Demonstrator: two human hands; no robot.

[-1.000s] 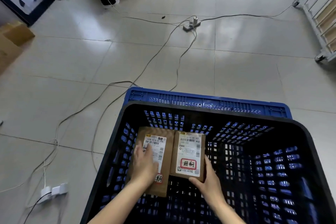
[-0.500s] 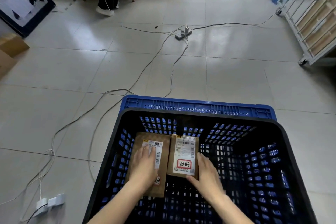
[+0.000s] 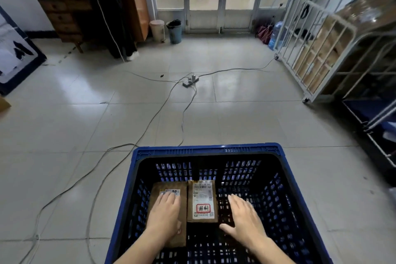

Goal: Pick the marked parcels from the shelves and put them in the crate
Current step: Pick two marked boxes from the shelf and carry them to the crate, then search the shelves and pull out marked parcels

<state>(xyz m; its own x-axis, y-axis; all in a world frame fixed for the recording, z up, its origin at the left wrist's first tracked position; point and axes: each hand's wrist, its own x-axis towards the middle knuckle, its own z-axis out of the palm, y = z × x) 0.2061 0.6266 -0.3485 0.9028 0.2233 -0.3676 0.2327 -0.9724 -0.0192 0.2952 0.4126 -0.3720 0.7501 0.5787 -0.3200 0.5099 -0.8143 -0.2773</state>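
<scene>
Tiled floor (image 3: 64, 124) fills the room, with grey cables (image 3: 150, 122) trailing across it from the left toward the middle. At the bottom centre stands a blue crate (image 3: 210, 148), its slotted walls open to me. Two brown parcels lie flat on its bottom, side by side and touching, toward the left half, each with its long axis running away from me. The left parcel (image 3: 165, 186) is under my left hand (image 3: 165, 212), which rests flat on it with fingers straight and together, covering most of the label. The right parcel (image 3: 202, 201) lies label up, a red-framed mark near its close end. My right hand (image 3: 246, 218) is just beside that parcel, to its right, palm down and fingers spread, gripping nothing; I cannot tell whether it touches the crate bottom. Far to the right, well apart from the crate, a white wire rack (image 3: 317, 53) holds more brown boxes. Any further marked parcels would lie that way, ahead and to the right, so my right hand is the nearer one to reach them. A second ago my right hand gripped the near corner of the right parcel; now it has let go and moved aside, while my left hand stays on its parcel, and my view has lifted to show more of the room.
</scene>
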